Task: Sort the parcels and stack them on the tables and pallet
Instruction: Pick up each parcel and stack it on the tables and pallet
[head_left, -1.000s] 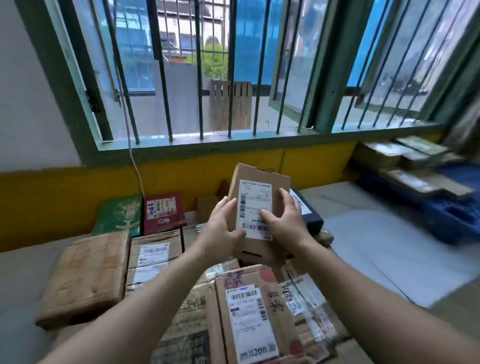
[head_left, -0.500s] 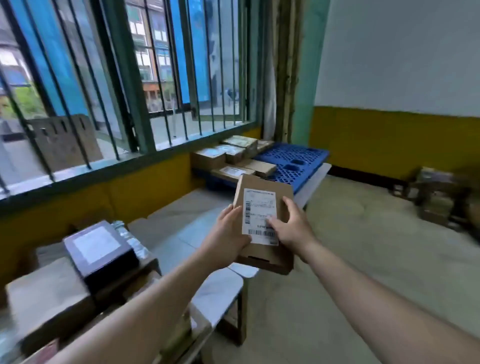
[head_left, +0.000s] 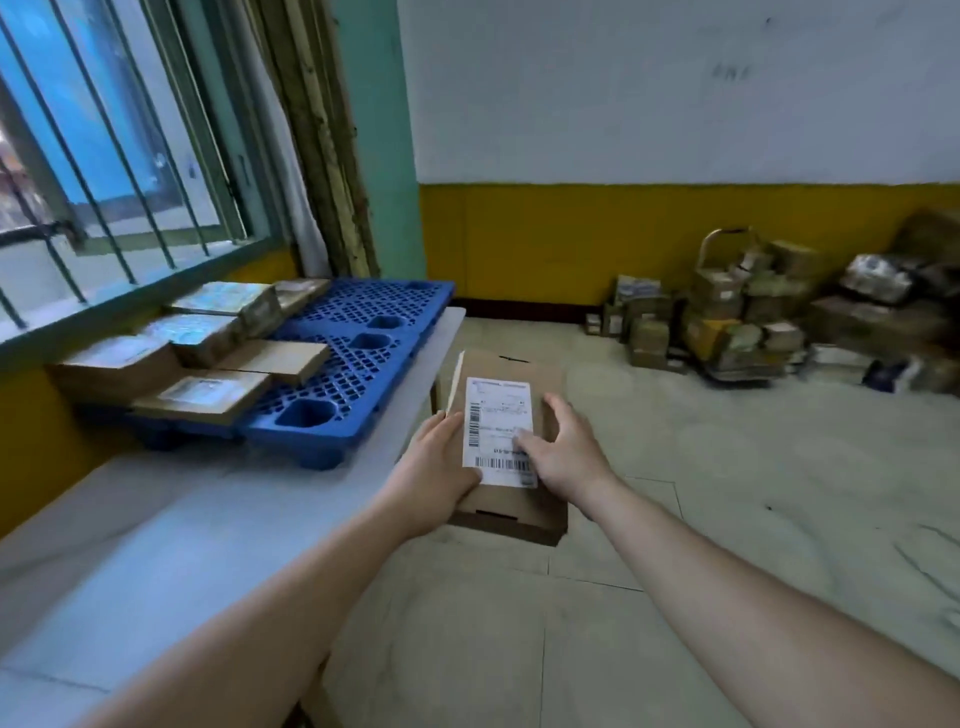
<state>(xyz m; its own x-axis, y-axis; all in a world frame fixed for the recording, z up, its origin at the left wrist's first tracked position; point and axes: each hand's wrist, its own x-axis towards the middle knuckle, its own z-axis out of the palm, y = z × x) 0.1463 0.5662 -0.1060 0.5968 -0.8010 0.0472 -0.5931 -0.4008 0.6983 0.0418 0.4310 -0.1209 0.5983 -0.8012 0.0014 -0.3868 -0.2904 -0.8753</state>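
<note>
A flat brown cardboard parcel (head_left: 506, 506) with a white barcode label is in both my hands, held over the floor just past the right edge of the table. My left hand (head_left: 441, 467) grips its left edge, thumb on the label's lower corner. My right hand (head_left: 563, 449) holds the right side, thumb on the label and fingers curled over the edge. To the left a blue plastic pallet (head_left: 363, 358) sits on the white table (head_left: 171, 530). Several cardboard parcels (head_left: 208, 374) lie stacked on the pallet's left side near the window.
A barred window (head_left: 104, 156) runs along the left wall above a yellow band. A heap of mixed boxes (head_left: 753, 322) sits on the floor against the far right wall. Pale tiled floor (head_left: 675, 519) lies ahead and to the right.
My view has swung right, away from the pile of parcels and toward the blue pallet. Both hands have kept hold of the parcel and lowered it flatter, beside the table's right edge.
</note>
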